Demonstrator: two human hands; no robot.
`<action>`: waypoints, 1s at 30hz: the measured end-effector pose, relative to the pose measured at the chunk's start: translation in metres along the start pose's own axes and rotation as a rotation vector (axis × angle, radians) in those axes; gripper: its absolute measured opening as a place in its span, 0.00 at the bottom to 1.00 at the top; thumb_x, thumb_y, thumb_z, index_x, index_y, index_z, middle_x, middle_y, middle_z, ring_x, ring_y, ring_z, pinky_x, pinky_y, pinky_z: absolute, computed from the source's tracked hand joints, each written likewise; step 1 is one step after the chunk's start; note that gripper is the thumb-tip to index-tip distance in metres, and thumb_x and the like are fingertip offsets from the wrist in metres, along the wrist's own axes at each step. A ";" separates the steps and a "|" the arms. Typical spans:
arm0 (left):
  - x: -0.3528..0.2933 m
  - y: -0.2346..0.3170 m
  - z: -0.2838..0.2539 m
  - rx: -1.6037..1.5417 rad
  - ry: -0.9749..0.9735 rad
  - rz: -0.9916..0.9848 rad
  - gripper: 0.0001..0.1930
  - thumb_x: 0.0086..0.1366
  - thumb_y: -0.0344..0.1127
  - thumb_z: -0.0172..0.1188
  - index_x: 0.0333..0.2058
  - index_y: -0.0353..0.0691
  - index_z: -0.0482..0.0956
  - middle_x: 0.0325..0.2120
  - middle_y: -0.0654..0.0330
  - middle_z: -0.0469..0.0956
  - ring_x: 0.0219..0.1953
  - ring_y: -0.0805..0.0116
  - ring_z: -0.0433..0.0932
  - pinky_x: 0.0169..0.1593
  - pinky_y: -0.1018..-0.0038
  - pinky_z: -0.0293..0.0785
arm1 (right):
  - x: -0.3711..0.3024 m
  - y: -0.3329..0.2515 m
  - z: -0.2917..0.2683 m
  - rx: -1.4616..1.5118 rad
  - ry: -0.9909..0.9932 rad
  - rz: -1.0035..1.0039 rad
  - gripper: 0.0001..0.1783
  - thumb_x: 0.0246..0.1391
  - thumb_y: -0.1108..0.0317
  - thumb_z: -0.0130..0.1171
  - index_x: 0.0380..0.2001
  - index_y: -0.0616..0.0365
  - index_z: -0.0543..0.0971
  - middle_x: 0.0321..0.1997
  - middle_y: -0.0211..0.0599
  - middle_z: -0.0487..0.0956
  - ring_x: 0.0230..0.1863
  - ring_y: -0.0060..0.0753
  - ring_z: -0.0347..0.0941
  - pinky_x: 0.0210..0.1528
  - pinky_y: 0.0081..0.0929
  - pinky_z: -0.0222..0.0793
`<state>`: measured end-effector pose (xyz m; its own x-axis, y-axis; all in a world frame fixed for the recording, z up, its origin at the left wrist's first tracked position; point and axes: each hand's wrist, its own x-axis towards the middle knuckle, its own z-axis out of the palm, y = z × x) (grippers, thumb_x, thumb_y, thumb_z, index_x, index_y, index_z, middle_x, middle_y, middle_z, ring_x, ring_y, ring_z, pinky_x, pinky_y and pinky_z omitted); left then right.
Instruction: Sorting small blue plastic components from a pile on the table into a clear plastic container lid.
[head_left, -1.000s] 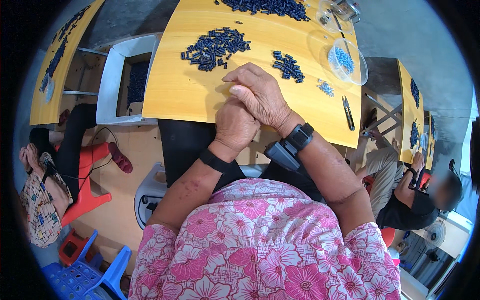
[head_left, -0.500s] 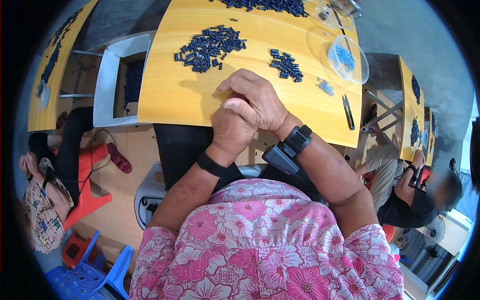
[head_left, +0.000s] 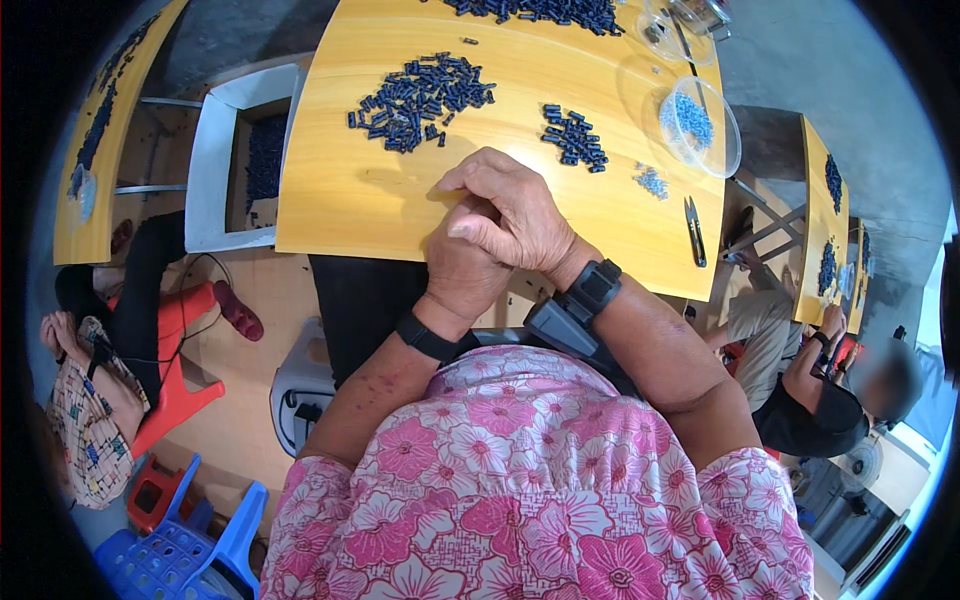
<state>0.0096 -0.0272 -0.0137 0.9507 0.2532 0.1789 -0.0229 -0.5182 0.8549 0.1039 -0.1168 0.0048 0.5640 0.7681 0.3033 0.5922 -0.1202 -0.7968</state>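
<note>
My two hands are folded together over the near edge of the yellow table (head_left: 340,200). My right hand (head_left: 525,215) lies on top, its fingers and thumb wrapped round my left hand (head_left: 465,268). The left hand's fingers are mostly hidden beneath it, so whether anything is inside cannot be seen. Beyond the hands is a heap of small black cylindrical parts (head_left: 425,95). To its right lies a smaller group of similar black parts (head_left: 575,138). Several tiny pale-blue pieces (head_left: 652,182) sit near a pair of black thread snips (head_left: 694,230).
A clear round tub (head_left: 733,150) holding light-blue pieces stands at the table's right edge. More black parts (head_left: 540,10) cover the far end. Left of the table is an open white box (head_left: 208,170). Other people sit at both sides, one near a red stool (head_left: 180,400).
My hands stay clasped as before. The view has shifted slightly, so the things on the table appear a little lower in the picture.
</note>
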 end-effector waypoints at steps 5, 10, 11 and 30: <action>0.002 -0.002 0.003 0.053 0.021 0.039 0.15 0.58 0.39 0.63 0.44 0.43 0.77 0.40 0.57 0.78 0.41 0.55 0.79 0.39 0.64 0.77 | 0.002 -0.001 -0.002 -0.014 -0.014 -0.022 0.30 0.52 0.39 0.59 0.39 0.59 0.80 0.37 0.42 0.77 0.39 0.46 0.73 0.44 0.36 0.72; 0.000 -0.008 0.007 0.066 -0.012 0.006 0.15 0.58 0.40 0.63 0.43 0.42 0.78 0.39 0.57 0.78 0.41 0.56 0.79 0.39 0.65 0.77 | 0.001 -0.005 -0.003 -0.024 -0.037 0.015 0.32 0.51 0.37 0.59 0.39 0.59 0.80 0.37 0.42 0.77 0.39 0.45 0.73 0.44 0.35 0.71; 0.000 -0.008 0.007 0.067 0.000 0.031 0.15 0.57 0.40 0.64 0.42 0.42 0.78 0.38 0.57 0.78 0.41 0.56 0.79 0.39 0.65 0.77 | 0.002 -0.007 -0.004 -0.033 -0.047 0.040 0.33 0.50 0.37 0.59 0.39 0.59 0.80 0.37 0.42 0.77 0.40 0.45 0.73 0.44 0.35 0.71; 0.012 0.003 -0.008 -0.007 -0.065 0.133 0.07 0.50 0.38 0.69 0.25 0.43 0.83 0.23 0.61 0.79 0.31 0.59 0.76 0.35 0.66 0.72 | -0.039 0.007 -0.028 0.958 0.379 0.538 0.16 0.65 0.68 0.48 0.46 0.69 0.78 0.40 0.37 0.79 0.41 0.24 0.74 0.48 0.25 0.72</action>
<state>0.0183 -0.0194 -0.0048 0.9573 0.1291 0.2587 -0.1515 -0.5379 0.8293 0.1020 -0.1655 0.0014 0.8422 0.5058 -0.1864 -0.3625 0.2755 -0.8903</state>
